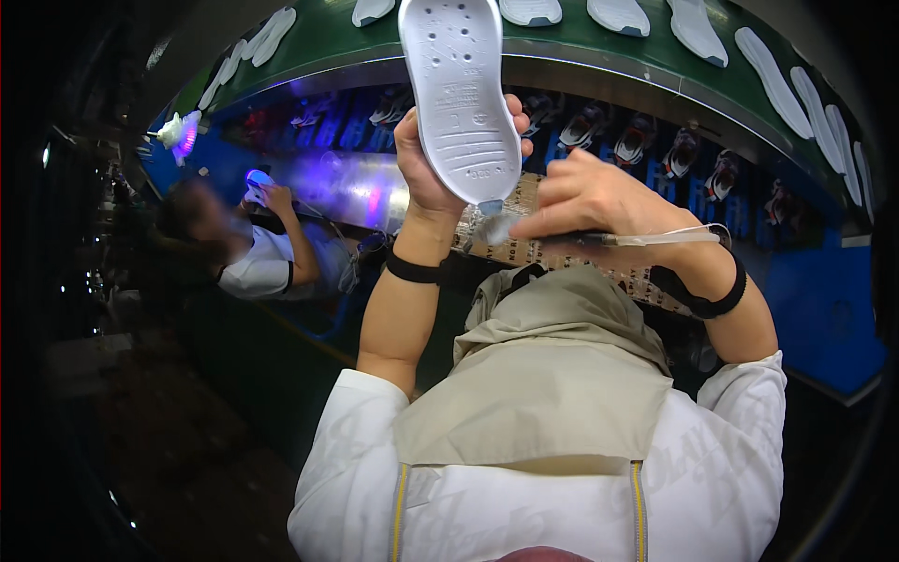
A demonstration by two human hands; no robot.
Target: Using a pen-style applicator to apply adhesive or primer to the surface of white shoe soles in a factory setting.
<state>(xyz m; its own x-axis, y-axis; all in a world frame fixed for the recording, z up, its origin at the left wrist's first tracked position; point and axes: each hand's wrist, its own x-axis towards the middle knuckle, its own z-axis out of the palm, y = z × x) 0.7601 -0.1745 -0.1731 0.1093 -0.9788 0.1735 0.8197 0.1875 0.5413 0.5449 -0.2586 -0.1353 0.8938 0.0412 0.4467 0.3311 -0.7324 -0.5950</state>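
Note:
My left hand (426, 155) grips a white shoe sole (459, 89) from behind and holds it upright, its inner face toward me. My right hand (595, 197) is closed on a thin brush (609, 240) whose wet tip touches the sole's lower end. Both wrists wear black bands. A beige apron covers my chest below the hands.
A green conveyor belt (571, 47) curves across the top and carries several white soles. Below it a lower level holds several shoes (637, 140) against blue. On the left another person (257, 244) in white holds a sole under violet light.

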